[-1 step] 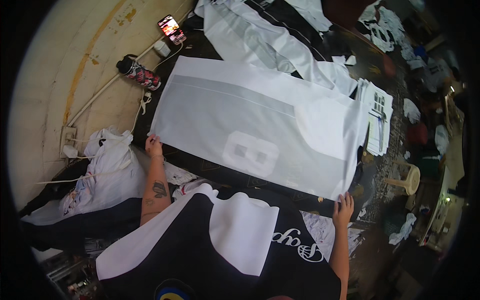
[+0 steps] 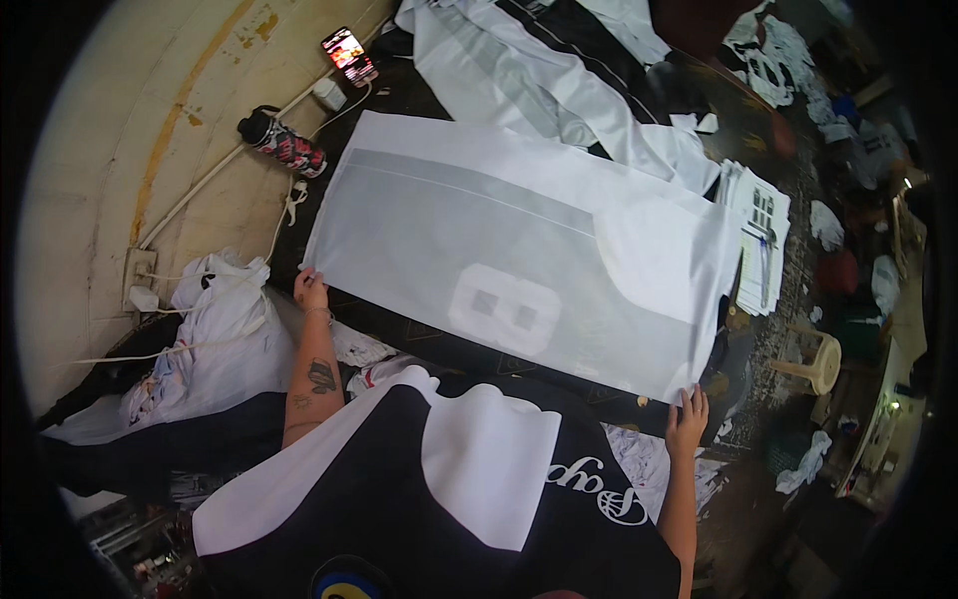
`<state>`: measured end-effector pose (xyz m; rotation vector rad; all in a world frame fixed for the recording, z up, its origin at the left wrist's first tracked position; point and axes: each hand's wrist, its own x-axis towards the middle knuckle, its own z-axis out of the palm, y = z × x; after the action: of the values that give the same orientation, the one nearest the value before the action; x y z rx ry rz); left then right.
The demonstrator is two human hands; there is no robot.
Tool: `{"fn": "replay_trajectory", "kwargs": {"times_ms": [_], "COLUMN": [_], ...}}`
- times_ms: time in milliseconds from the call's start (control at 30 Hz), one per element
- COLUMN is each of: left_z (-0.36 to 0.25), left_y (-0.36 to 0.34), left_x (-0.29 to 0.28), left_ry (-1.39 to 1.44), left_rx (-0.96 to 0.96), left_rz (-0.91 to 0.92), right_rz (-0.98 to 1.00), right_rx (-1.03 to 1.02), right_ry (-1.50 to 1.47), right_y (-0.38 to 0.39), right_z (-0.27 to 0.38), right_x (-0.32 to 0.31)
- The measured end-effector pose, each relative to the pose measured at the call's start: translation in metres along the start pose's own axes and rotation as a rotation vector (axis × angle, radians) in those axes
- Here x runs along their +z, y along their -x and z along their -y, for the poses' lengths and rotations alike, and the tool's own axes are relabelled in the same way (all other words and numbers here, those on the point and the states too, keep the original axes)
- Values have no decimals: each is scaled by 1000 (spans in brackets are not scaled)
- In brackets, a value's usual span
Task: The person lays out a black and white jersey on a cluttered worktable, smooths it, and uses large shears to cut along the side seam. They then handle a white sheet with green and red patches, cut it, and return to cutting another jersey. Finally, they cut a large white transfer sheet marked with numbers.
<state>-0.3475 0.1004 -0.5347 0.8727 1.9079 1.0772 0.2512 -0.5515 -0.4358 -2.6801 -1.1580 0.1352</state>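
A large white sheet (image 2: 519, 250) with a grey band and a pale blocky digit shape lies spread over the dark table (image 2: 439, 344). My left hand (image 2: 311, 292) grips its near left corner, the tattooed forearm reaching up from below. At the near right corner, my right hand (image 2: 687, 419) holds the sheet's edge with fingers over it. Just below both hands, a black and white garment (image 2: 449, 489) with white script lettering lies at the table's near edge.
A lit phone (image 2: 349, 55) and a dark patterned bottle (image 2: 282, 143) stand by the wall at the back left. White and grey garments (image 2: 559, 80) pile up behind the sheet. A stack of printed paper (image 2: 763, 235) lies right; a white fabric heap (image 2: 215, 329) lies left.
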Motion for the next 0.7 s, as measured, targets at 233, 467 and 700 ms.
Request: {"fn": "replay_trajectory", "kwargs": {"times_ms": [233, 467, 700], "left_z": [-20, -148, -233], "left_y": [23, 81, 198], "left_x": [4, 167, 484], "left_ry": [-854, -968, -684], "left_rx": [243, 736, 740], "left_rz": [-64, 158, 816], "right_rz": [70, -55, -81], "right_rx": [132, 482, 458], "right_ry": [-10, -619, -464], "right_y": [-70, -204, -215], "right_z": [-21, -72, -100], "right_x": [3, 19, 3]}}
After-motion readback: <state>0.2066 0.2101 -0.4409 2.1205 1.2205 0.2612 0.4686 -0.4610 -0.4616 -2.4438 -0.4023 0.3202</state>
